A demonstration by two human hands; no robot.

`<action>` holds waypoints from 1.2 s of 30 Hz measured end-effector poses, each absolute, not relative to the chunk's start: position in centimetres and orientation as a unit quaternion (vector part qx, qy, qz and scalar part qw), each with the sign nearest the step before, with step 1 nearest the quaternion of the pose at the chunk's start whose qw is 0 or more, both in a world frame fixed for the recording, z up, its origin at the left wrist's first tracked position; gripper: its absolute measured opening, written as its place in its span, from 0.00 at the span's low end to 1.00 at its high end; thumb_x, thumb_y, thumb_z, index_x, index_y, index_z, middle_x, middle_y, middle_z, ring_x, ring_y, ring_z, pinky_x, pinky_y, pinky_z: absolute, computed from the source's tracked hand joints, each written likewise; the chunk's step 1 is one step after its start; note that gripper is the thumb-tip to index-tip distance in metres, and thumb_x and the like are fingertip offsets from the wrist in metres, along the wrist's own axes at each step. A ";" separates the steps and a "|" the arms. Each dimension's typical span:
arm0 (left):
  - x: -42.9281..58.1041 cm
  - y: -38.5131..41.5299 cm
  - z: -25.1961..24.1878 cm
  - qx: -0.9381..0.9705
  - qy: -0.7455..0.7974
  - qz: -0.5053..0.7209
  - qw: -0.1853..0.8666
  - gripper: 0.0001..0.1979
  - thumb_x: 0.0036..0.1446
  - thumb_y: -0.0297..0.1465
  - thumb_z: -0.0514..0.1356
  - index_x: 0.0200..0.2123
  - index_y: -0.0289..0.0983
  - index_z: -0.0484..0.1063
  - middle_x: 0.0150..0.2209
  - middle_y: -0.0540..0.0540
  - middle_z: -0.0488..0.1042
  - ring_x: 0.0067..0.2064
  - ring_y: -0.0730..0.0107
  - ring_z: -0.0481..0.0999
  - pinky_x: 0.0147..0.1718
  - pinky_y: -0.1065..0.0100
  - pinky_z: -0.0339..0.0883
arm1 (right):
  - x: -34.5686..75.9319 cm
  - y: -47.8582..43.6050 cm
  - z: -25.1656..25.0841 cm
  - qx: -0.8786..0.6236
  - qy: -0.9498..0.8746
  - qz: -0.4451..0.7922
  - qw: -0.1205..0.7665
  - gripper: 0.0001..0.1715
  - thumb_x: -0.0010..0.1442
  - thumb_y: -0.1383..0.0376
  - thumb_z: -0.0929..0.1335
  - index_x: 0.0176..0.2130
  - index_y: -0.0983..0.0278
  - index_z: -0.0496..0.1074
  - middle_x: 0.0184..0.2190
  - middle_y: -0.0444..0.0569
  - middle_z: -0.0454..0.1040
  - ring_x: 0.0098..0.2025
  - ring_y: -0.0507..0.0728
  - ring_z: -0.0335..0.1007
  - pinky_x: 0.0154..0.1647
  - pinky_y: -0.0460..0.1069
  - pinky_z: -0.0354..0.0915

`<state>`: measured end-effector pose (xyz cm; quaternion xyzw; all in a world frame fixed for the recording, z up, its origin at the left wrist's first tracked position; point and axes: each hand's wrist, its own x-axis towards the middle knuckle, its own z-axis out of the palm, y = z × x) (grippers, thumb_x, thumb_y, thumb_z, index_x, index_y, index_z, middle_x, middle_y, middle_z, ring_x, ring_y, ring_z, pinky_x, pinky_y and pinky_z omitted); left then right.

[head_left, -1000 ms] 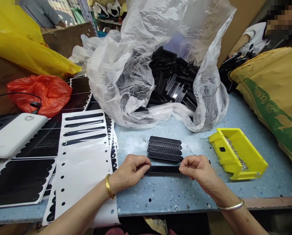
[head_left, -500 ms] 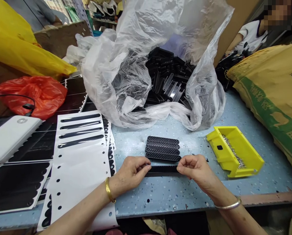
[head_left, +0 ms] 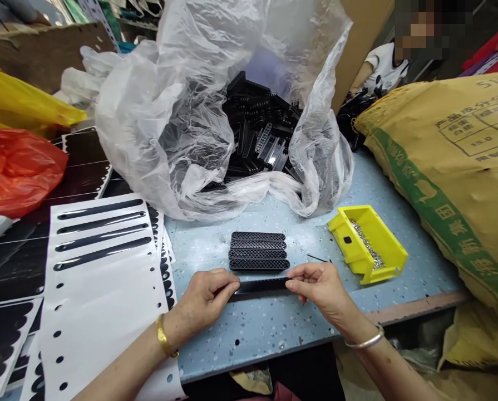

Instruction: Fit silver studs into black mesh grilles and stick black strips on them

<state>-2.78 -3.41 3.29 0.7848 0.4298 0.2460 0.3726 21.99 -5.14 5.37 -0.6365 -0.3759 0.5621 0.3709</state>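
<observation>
A glossy black strip (head_left: 261,285) is stretched level between my two hands, just above the blue speckled table. My left hand (head_left: 209,295) pinches its left end between thumb and finger. The right end is pinched the same way by my right hand (head_left: 317,284). Directly behind the strip, several black plastic bars (head_left: 257,250) with a lattice pattern lie side by side in a row. To the left rests a white backing sheet (head_left: 107,301) carrying several black adhesive strips (head_left: 102,253) near its top and a line of small dark dots along each side.
A clear plastic bag (head_left: 198,200) full of black plastic parts (head_left: 265,111) stands behind. On the right are a yellow bin (head_left: 336,228) with small metal pieces and a large printed sack (head_left: 449,167). A red bag (head_left: 19,172) lies left. A person (head_left: 382,64) is in the background.
The view has shifted to the right, so everything sits further left in the picture. Both hands keep their pinch on the strip, whose upper face now shows more.
</observation>
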 end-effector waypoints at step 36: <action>-2.8 -3.4 3.0 0.784 0.417 0.249 0.387 0.11 0.60 0.27 0.53 0.32 0.37 0.76 0.29 0.50 0.76 0.30 0.74 0.74 0.31 0.72 0.65 | 21.4 -5.1 6.3 -0.655 -0.491 0.453 0.353 0.05 0.40 0.67 0.70 0.19 0.65 0.69 0.15 0.42 0.67 0.19 0.49 0.60 0.19 0.45 0.56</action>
